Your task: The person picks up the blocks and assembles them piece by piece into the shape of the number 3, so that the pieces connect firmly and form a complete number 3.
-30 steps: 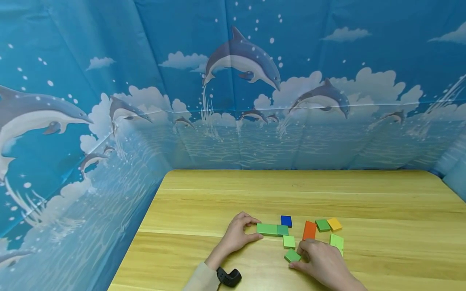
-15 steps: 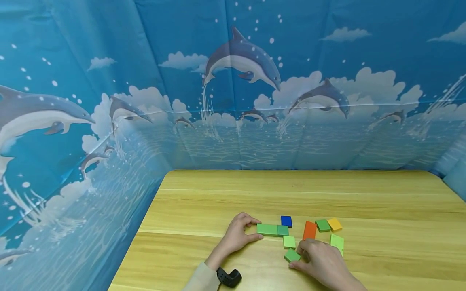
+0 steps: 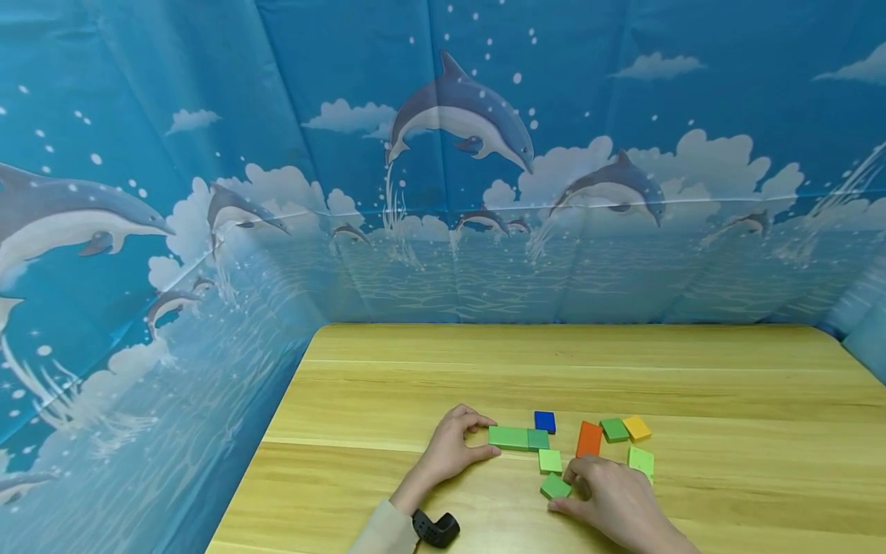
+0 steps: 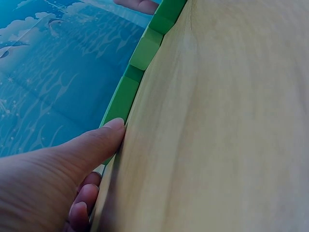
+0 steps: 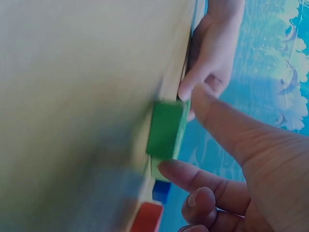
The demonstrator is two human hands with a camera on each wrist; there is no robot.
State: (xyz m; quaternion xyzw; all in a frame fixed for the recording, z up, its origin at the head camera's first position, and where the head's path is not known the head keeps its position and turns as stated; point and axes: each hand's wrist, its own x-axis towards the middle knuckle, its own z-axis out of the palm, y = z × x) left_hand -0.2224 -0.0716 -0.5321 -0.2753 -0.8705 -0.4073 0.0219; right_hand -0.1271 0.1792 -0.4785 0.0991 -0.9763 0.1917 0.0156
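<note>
In the head view my left hand [image 3: 453, 446] pinches the left end of a long green block [image 3: 508, 438], thumb on the near side and index finger on the far side. A small darker green block [image 3: 537, 439] stands against its right end. Just below that corner lies a light green square block [image 3: 550, 461]. My right hand [image 3: 612, 496] holds a green square block [image 3: 556, 486] between thumb and index finger, the block turned at an angle. In the right wrist view, thumb and index finger lie at two ends of this green block [image 5: 166, 128].
A blue block [image 3: 544, 422] lies behind the row. Near the right hand are an orange-red block [image 3: 589, 438], a dark green block [image 3: 614, 429], a yellow-orange block [image 3: 637, 427] and a yellow-green block [image 3: 641, 462]. A dolphin-printed curtain [image 3: 443, 277] borders the wooden table [image 3: 554, 369].
</note>
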